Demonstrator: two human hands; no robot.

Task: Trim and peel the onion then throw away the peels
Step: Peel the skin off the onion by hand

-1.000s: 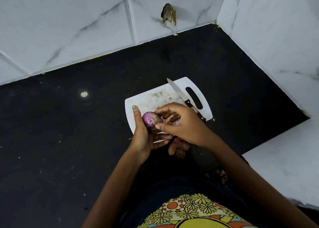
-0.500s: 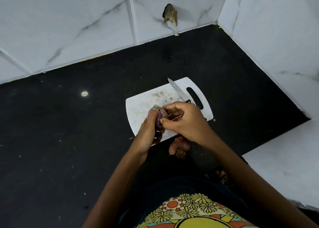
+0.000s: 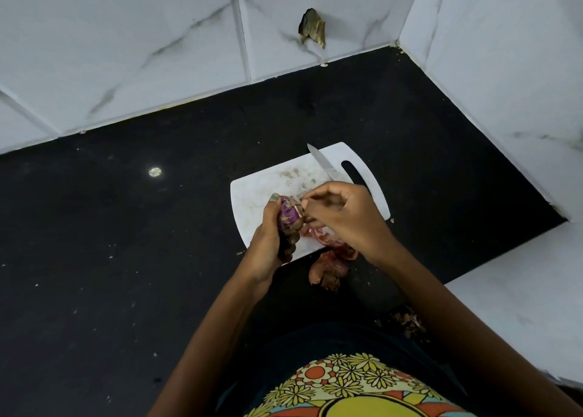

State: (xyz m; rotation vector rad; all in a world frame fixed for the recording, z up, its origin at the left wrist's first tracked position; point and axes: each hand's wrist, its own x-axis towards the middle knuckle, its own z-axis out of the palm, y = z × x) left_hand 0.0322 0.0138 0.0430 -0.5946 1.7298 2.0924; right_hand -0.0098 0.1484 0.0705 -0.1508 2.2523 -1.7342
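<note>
A small purple onion (image 3: 288,216) is gripped in my left hand (image 3: 268,240) above the near edge of the white cutting board (image 3: 262,192). My right hand (image 3: 344,217) pinches a flap of papery skin (image 3: 298,202) at the onion's top right. Pinkish peel strips (image 3: 318,235) hang below my right hand. A knife (image 3: 325,165) lies on the board behind my hands, its handle hidden by the right hand. Loose brown-red peels (image 3: 328,270) lie on the black counter just off the board's near edge.
The black counter (image 3: 126,243) meets white marble-tiled walls at the back and right. A brown scrap (image 3: 312,31) sticks to the back wall. More peel bits (image 3: 407,322) lie near the counter's front edge by my right forearm. A white ledge (image 3: 520,290) sits at lower right.
My left hand turned the onion and closed round it, so less purple shows. My right hand moved slightly up and pulls skin from the onion's top; peel strips now hang below it.
</note>
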